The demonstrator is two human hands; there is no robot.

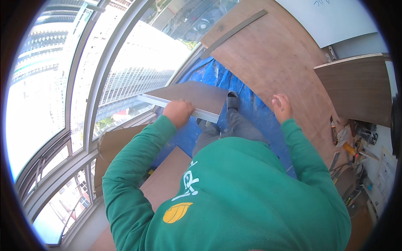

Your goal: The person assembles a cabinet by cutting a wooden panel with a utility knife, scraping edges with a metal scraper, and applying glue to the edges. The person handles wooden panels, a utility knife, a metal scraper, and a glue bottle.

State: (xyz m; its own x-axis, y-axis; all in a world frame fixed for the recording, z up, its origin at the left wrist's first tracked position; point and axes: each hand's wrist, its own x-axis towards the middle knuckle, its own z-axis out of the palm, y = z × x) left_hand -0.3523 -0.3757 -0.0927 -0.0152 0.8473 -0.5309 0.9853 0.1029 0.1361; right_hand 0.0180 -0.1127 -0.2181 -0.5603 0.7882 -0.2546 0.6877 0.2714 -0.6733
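My left hand [179, 113] is closed over the near edge of a brown board [194, 93] with a pale white edge strip. The board sits in front of my legs, beside the window. Its underside is hidden from me. Off to the right, my right hand [282, 108] hangs in the air above a large reddish-brown wooden sheet [272, 58]. Its fingers are loosely bent and somewhat apart, and I see nothing in them.
Blue sheeting [259, 113] covers the floor around my shoes. Tall windows [138, 75] line the left. A long narrow strip [236, 33] lies across the wooden sheet. At right, a dark wood-grain panel [356, 85] stands near assorted tools, including a yellow-handled one [348, 148].
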